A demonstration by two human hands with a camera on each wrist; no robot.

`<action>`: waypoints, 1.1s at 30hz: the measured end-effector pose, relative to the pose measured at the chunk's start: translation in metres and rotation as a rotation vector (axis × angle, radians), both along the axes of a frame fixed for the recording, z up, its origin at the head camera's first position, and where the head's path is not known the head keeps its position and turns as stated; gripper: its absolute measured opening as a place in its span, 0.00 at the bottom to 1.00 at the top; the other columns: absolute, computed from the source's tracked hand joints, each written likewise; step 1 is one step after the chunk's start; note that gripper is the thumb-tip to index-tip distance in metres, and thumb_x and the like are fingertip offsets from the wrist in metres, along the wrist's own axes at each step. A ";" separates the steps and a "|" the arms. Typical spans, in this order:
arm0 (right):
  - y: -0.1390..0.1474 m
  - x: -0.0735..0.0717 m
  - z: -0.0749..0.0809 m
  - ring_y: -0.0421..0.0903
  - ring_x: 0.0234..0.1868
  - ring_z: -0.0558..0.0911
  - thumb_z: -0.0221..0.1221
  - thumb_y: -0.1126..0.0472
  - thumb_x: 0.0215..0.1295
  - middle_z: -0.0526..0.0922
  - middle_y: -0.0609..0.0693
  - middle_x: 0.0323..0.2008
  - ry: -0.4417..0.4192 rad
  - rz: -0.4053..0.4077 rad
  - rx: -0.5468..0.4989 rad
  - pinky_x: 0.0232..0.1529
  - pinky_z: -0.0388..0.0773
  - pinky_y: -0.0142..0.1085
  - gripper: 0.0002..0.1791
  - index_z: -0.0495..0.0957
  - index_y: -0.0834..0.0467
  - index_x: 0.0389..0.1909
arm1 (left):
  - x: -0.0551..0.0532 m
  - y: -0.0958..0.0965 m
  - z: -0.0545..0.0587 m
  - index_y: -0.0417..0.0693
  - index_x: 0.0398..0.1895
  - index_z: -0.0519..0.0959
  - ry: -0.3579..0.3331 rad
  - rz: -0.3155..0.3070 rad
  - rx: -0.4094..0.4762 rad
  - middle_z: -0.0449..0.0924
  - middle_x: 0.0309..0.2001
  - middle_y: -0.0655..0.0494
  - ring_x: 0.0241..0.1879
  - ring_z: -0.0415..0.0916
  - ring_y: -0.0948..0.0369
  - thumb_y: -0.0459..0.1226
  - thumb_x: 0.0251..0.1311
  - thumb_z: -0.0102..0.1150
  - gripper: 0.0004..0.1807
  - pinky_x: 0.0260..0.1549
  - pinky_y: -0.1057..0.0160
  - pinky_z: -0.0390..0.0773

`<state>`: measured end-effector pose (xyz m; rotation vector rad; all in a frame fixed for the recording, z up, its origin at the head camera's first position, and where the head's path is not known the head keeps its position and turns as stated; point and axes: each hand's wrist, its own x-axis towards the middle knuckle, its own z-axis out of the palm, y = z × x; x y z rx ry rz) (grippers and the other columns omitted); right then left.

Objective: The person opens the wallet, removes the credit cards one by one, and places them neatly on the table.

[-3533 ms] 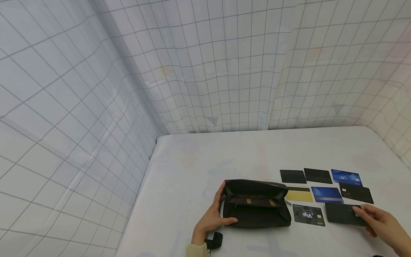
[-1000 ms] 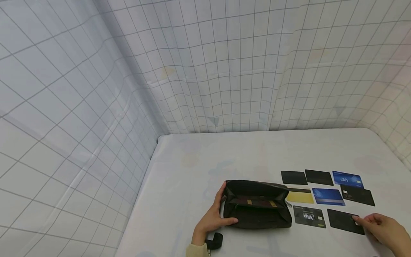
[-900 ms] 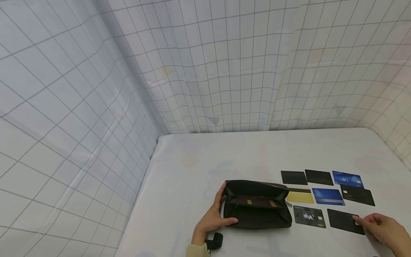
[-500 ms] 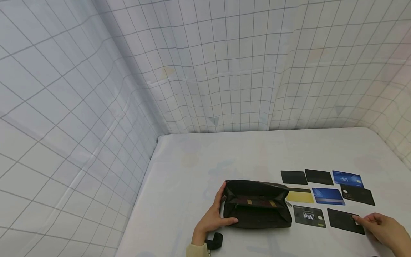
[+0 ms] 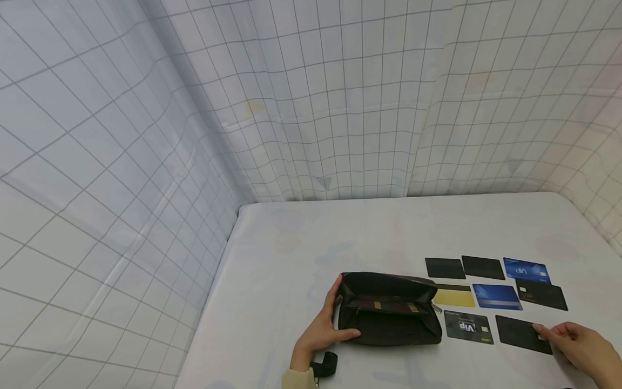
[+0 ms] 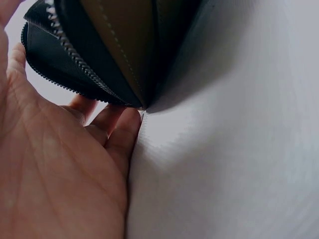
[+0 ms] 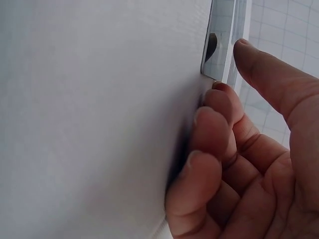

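Observation:
A black zip wallet (image 5: 389,332) lies gaping on the table, its brownish inner divider showing two small gold patches. My left hand (image 5: 322,329) grips its left end, thumb on the front edge and a finger at the back corner. In the left wrist view, fingertips reach under the zipped edge of the wallet (image 6: 65,55). On the right, my right hand (image 5: 578,346) holds the right end of a black card (image 5: 520,334) between thumb and curled fingers. The right wrist view shows the card's shiny edge (image 7: 219,45) beside the fingertips.
Several cards lie right of the wallet: a grey Vip card (image 5: 468,327), a yellow card (image 5: 454,297), blue cards (image 5: 497,297) and black cards (image 5: 444,268). White gridded cloth walls (image 5: 340,108) enclose the white table (image 5: 272,259).
Compared with 3.5 s ago, the black card and right hand sit slightly nearer the front edge, and the card is turned a little. Over the last second nothing visibly moves.

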<state>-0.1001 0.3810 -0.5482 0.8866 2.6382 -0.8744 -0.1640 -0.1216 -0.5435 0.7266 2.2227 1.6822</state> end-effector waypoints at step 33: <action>-0.087 -0.018 0.059 0.71 0.46 0.70 0.63 0.46 0.61 0.62 0.77 0.53 0.523 0.174 0.023 0.36 0.75 0.59 0.50 0.50 0.75 0.67 | 0.000 0.000 -0.002 0.68 0.76 0.33 0.003 -0.003 -0.004 0.32 0.75 0.62 0.69 0.49 0.54 0.40 0.51 0.71 0.62 0.61 0.41 0.53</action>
